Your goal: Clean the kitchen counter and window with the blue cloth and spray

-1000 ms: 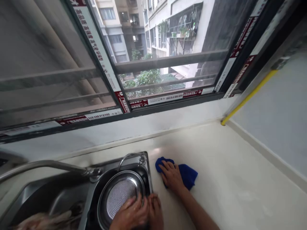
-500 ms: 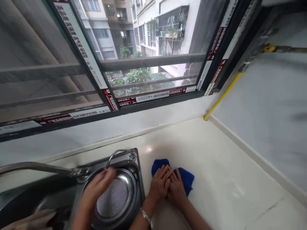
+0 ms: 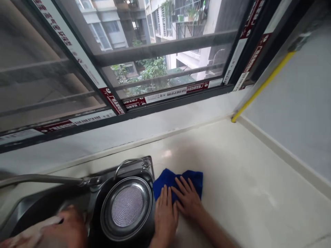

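A blue cloth lies spread on the pale countertop, its left edge beside the sink rim. My left hand rests flat on the cloth's lower part, fingers stretched and close together. Right beside it, my right hand presses on the cloth with its fingers spread. Neither hand is wrapped round the cloth. Left of my hands, a round metal strainer with a perforated base sits over the smaller sink bowl.
Another person's hands are blurred over the left sink basin. A faucet reaches across that basin. Behind the countertop runs a framed window. A yellow pipe stands in the right corner.
My hands, overlapping before, now lie side by side. The cloth has shifted left towards the sink and is spread wider. The other person's hand has left the strainer for the left basin.
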Demonstrator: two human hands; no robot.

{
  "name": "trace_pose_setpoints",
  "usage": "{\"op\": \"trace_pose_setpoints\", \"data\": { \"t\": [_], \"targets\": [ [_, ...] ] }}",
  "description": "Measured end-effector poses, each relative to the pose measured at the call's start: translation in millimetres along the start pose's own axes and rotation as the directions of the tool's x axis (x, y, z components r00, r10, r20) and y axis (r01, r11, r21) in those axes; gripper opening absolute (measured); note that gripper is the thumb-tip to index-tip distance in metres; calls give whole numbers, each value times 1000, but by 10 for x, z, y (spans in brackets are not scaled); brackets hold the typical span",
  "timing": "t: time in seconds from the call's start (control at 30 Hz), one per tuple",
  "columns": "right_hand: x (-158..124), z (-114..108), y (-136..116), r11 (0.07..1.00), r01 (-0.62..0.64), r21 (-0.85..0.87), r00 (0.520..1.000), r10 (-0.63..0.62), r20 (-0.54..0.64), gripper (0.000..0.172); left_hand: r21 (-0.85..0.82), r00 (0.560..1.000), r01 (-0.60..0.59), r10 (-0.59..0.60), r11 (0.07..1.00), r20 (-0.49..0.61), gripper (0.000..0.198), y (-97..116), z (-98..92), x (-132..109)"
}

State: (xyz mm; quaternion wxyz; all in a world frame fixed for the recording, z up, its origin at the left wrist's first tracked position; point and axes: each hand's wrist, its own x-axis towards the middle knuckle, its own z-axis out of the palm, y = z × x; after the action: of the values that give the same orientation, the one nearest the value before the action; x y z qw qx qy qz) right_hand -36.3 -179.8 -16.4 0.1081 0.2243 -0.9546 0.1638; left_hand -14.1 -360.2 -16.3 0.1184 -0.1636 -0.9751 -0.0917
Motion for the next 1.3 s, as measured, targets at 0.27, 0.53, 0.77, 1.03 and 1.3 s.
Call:
{"op": "trace_pose_setpoints", "data": {
  "t": [0.27,0.53,0.77,1.03,1.3],
  "targets": [
    [956,3,110,989,-133,68,986,125,109,53,-4,984,125,-124,992,126,54,-345,118,986],
    [1515,201,378,972,-235,25,970,233,70,52,23,982,102,-105,994,157,54,-431,219,1921],
    [1490,218,688,941,-338,17,941,338,-27,52,-33,981,-65,70,997,179,53,-283,374,2295],
    [528,83,592,962,-254,-97,967,252,-31,52,-102,984,-156,164,982,74,50,126,230,1343],
    [664,-184,399,1000,30,9,988,-31,153,77,-304,990,-41,-3,952,-143,43,-82,149,746]
  ]
}}
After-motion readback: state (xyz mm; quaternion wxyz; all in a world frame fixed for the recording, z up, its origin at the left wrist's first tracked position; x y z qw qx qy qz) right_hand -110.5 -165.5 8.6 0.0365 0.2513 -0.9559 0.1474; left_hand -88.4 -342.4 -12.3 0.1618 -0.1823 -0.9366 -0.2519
